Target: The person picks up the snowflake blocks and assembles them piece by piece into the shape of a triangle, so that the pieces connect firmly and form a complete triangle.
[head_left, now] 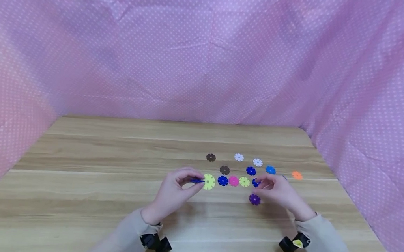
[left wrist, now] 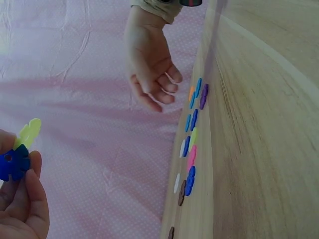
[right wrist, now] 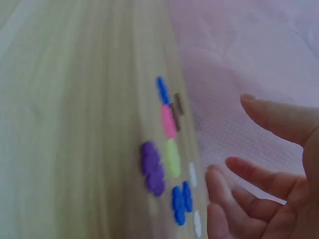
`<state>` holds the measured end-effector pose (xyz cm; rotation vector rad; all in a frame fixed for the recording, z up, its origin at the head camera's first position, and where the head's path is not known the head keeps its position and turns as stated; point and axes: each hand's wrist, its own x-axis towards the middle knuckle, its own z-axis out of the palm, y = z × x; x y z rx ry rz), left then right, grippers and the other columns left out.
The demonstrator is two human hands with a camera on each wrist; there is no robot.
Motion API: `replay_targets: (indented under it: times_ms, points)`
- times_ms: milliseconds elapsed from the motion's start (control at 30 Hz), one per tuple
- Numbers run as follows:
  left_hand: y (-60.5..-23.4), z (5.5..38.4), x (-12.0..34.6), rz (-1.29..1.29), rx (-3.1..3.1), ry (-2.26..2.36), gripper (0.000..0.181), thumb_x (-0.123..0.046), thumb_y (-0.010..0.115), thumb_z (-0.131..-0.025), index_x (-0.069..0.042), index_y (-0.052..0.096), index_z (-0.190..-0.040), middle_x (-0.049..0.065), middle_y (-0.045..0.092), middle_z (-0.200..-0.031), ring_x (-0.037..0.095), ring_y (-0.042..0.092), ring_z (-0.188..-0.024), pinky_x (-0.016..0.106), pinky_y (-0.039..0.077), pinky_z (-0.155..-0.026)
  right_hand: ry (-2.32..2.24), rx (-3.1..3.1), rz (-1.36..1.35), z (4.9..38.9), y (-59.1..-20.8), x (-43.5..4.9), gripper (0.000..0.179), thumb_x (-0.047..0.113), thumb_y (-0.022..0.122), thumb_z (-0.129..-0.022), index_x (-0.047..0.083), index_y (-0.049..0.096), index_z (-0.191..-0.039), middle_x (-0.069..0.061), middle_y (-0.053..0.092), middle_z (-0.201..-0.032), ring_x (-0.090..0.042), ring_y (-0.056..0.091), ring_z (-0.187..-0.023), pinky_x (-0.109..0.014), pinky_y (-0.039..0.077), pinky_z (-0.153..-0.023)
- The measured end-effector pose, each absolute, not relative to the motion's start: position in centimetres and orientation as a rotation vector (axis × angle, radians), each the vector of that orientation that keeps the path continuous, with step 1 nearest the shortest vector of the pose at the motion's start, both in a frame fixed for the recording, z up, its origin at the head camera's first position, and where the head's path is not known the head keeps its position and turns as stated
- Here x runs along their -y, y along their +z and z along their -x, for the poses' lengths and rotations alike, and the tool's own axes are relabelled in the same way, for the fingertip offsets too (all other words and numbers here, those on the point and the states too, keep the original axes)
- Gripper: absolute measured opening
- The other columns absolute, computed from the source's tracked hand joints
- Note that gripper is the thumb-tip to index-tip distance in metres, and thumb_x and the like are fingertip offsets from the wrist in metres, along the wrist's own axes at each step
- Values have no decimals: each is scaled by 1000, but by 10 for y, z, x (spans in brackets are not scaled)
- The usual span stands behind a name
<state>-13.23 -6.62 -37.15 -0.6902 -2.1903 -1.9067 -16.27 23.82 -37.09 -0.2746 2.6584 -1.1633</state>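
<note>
Blue disc (left wrist: 17, 165) pinched in left hand (head_left: 173, 190), edge-on to head view; yellow disc (head_left: 210, 183) juts right from it, crosswise. Right hand (head_left: 278, 191) holds nothing, fingers loose, right of those 2, purple disc (head_left: 254, 199) on its near side.

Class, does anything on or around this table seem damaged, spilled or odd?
Nothing looks spilled or damaged. The loose discs lie flat on the table; the left hand pinches a blue disc touching a yellow one. Only the pink cloth behind looks untidy, being creased.

Blue disc (head_left: 254, 182) partly behind fingers (head_left: 267, 178)
</note>
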Motion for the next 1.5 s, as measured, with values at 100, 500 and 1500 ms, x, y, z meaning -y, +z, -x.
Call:
replay_targets:
  times_ms: [100, 500, 1500]
  points:
    - [-372, 132, 65, 691, 2196, -1906, 15, 2, 70, -80, 1, 69, -95, 12, 69, -96, 19, 66, -88, 27, 55, -83, -1020, -2720, 273, 163, -378, -239, 42, 25, 79, -76, -1, 65, -106, -5, 65, -87, -15, 59, -79, -28, 50, -66]
    - [-371, 131, 64, 644, 2218, -1854, 15, 2, 72, -79, -2, 71, -93, 9, 69, -93, 12, 64, -85, 26, 55, -80, -752, -2807, 286, 164, -388, -232, 37, 16, 82, -70, 5, 66, -102, -1, 63, -85, -14, 56, -78, -31, 50, -69]
    - [-368, 129, 66, 647, 2161, -1901, 20, 2, 72, -78, 2, 71, -98, 14, 71, -96, 16, 67, -87, 28, 56, -81, -1298, -2738, 268, 159, -387, -208, 5, 9, 66, -87, 5, 63, -88, -4, 63, -81, -16, 54, -72, -23, 47, -61]
